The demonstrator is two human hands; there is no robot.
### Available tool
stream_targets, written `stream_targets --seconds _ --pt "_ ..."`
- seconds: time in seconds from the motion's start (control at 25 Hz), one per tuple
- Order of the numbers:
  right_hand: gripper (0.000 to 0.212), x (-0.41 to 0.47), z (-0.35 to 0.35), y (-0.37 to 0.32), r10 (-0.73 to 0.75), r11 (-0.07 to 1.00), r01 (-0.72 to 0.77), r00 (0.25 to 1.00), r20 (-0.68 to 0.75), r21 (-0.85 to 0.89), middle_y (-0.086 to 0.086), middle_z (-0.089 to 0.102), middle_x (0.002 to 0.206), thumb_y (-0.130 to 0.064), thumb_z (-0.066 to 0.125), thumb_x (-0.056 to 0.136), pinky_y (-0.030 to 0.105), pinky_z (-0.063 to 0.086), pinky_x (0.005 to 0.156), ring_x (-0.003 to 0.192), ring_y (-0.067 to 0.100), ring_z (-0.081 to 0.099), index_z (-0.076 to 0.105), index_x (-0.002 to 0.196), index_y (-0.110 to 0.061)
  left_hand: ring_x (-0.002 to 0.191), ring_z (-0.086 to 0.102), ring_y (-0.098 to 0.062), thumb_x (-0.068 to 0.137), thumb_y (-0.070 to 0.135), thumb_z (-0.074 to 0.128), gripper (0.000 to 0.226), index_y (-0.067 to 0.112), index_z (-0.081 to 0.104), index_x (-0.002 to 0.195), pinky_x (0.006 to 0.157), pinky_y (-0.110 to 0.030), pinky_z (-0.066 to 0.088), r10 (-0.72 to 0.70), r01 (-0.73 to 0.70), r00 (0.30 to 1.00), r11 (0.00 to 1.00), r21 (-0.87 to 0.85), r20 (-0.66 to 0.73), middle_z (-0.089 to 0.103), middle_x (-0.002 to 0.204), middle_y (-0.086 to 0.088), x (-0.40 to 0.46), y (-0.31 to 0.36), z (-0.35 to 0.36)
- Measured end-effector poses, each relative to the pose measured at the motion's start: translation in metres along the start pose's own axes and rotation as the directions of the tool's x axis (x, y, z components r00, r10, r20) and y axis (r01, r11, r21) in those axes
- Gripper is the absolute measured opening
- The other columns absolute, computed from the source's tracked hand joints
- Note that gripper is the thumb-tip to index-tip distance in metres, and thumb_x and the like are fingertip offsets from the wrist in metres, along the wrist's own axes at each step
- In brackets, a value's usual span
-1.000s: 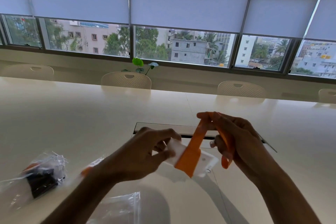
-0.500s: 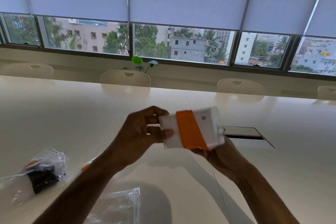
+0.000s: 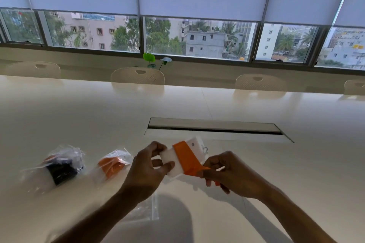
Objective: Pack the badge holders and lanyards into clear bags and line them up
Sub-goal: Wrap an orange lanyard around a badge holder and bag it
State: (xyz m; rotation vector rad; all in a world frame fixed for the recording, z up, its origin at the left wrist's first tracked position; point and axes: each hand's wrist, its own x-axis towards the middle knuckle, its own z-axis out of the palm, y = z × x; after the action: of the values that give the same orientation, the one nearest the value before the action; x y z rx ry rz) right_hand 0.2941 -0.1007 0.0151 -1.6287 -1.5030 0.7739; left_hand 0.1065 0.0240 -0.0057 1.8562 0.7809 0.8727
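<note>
My left hand (image 3: 147,171) grips the left end of a white badge holder (image 3: 167,159), held above the table. An orange lanyard (image 3: 186,161) is wound across the holder's middle. My right hand (image 3: 230,175) pinches the lanyard's free end at the holder's lower right. On the table to the left lie two filled clear bags: one with a black lanyard (image 3: 59,166), one with an orange lanyard (image 3: 112,164). An empty clear bag (image 3: 149,209) lies flat under my left forearm, partly hidden.
The long white table (image 3: 276,173) has a recessed cable slot (image 3: 215,128) just beyond my hands. Several white chairs (image 3: 137,76) stand along the far edge. A small green plant (image 3: 150,59) sits on the window ledge behind.
The view tilted down and both hands dropped lower toward the table. My right hand moved from under the holder to its lower right, pulling the lanyard's end. The orange-lanyard bag came into view.
</note>
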Motion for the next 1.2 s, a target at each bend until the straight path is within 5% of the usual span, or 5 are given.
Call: stream_targets --seconds 0.16,0.36,0.52,0.8,1.2 --pt "0.017 -0.013 0.008 0.016 0.08 0.997 -0.079 0.997 0.025 -0.024 -0.001 0.068 0.07 -0.03 0.07 0.082 0.021 0.04 0.045 0.051 0.014 0.052 0.072 0.08 -0.013 0.075 0.069 -0.018 0.07 0.009 0.081 0.033 0.014 0.056 0.091 0.063 -0.034 0.059 -0.019 0.014 0.994 0.999 0.046 0.105 0.067 0.086 -0.005 -0.03 -0.023 0.003" --pt "0.006 -0.015 0.023 0.02 0.073 0.997 -0.073 0.997 0.024 -0.011 -0.002 0.071 0.078 -0.022 0.074 0.079 0.013 0.047 0.06 0.067 0.004 0.064 0.073 0.076 -0.016 0.072 0.068 -0.019 0.08 0.014 0.072 0.069 0.036 0.037 0.136 0.058 -0.023 0.055 0.081 -0.15 0.933 0.973 0.173 0.351 0.062 0.096 -0.004 -0.051 -0.028 0.011" --pt "0.013 -0.015 0.029 0.019 0.128 0.986 -0.126 0.992 -0.007 0.111 -0.007 0.061 0.059 -0.012 0.075 0.078 0.009 0.035 0.044 0.047 -0.001 0.051 0.066 0.068 -0.013 0.07 0.061 -0.009 0.08 0.027 0.062 0.059 0.035 0.043 0.136 0.06 -0.019 0.051 0.199 -0.351 0.918 0.81 0.469 0.344 0.065 0.109 0.003 -0.055 -0.025 0.017" --pt "0.015 -0.015 0.03 0.022 0.191 0.942 -0.162 0.979 -0.074 0.293 0.001 0.059 0.059 -0.024 0.076 0.074 0.02 0.036 0.048 0.049 0.009 0.046 0.069 0.078 -0.012 0.063 0.046 -0.015 0.073 0.051 0.059 0.056 0.037 0.04 0.124 0.069 -0.026 0.033 0.216 -0.42 0.904 0.607 0.675 0.369 0.054 0.075 0.003 -0.061 -0.025 0.02" --pt "0.048 -0.016 0.071 0.039 0.059 0.952 0.041 0.947 -0.314 0.302 -0.005 0.074 0.08 -0.026 0.073 0.076 0.017 0.053 0.057 0.067 0.014 0.072 0.048 0.116 -0.02 0.13 0.026 -0.017 0.073 0.047 0.046 0.048 0.028 0.043 0.117 0.096 -0.032 0.025 0.157 -0.374 0.898 0.765 0.525 0.411 0.024 0.141 0.003 -0.066 -0.047 0.033"
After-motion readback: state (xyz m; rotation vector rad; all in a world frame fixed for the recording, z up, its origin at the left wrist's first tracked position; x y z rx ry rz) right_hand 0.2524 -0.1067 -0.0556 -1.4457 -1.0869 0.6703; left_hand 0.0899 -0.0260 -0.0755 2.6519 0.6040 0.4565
